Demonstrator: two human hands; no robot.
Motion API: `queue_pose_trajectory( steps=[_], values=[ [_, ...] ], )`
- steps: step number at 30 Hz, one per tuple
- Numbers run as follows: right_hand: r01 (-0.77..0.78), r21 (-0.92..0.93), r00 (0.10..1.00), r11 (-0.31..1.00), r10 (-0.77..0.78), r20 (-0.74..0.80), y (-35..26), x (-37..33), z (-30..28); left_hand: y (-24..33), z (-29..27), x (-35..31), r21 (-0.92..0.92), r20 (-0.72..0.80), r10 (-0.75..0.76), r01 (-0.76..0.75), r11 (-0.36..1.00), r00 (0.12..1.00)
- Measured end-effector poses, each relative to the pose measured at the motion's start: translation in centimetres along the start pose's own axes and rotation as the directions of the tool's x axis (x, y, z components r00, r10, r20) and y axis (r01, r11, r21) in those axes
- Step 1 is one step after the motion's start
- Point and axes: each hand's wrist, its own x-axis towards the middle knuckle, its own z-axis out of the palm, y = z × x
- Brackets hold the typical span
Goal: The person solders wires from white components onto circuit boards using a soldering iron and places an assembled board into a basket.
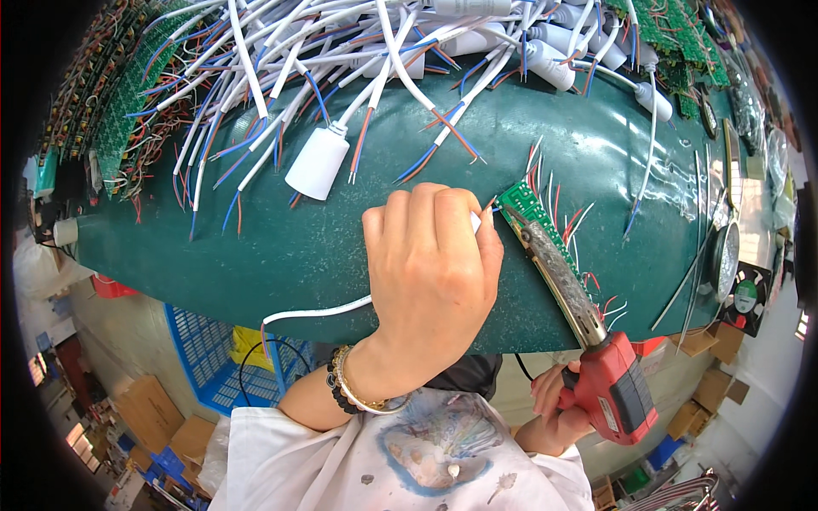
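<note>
My left hand point(433, 268), a beaded bracelet at its wrist, is closed over a white cable point(319, 312). The cable's rear length trails out to the left, past the table's front edge. By my thumb, a blue wire end from the cable meets the corner of a strip of green circuit boards point(521, 201) with thin red and white wires. My right hand point(558, 409) grips the handle of a red and black soldering gun point(615, 387). Its metal barrel slants up and left over the boards, with the tip close to that corner. My left palm hides part of the cable.
White cables point(256, 64) with bared blue and brown ends pile up across the far side, several on white lamp holders point(319, 163). Wired boards point(128, 128) stack at far left, more green boards point(677, 38) at far right. A blue crate point(200, 358) stands below the green tabletop point(213, 264).
</note>
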Motion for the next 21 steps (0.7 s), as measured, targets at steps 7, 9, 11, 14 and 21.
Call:
queue_pose_trajectory(
  steps=[7,9,11,14,21],
  values=[
    [-0.105,0.034,0.994,0.994,0.104,0.033,-0.9,1.0,0.5,0.0,0.2,0.0,0.029,-0.016,0.015,-0.014,0.999,1.0],
    [-0.058,-0.024,0.996,0.998,0.06,0.061,-0.8,0.8,0.3,0.1,0.2,0.0,0.034,-0.017,0.016,-0.016,0.999,1.0],
    [-0.11,-0.032,0.994,0.993,0.11,-0.007,-0.5,0.6,-0.4,0.1,0.2,0.0,0.038,-0.018,0.018,-0.017,0.999,1.0],
    [0.002,-0.118,0.988,0.993,0.016,0.153,0.3,0.4,-2.0,0.0,0.2,0.0,0.041,-0.015,0.018,-0.017,0.999,1.0],
    [0.047,-0.079,0.993,0.996,-0.038,0.115,0.9,-0.1,-2.7,0.1,0.2,0.0,0.047,-0.01,0.016,-0.016,0.999,1.0]
  ],
)
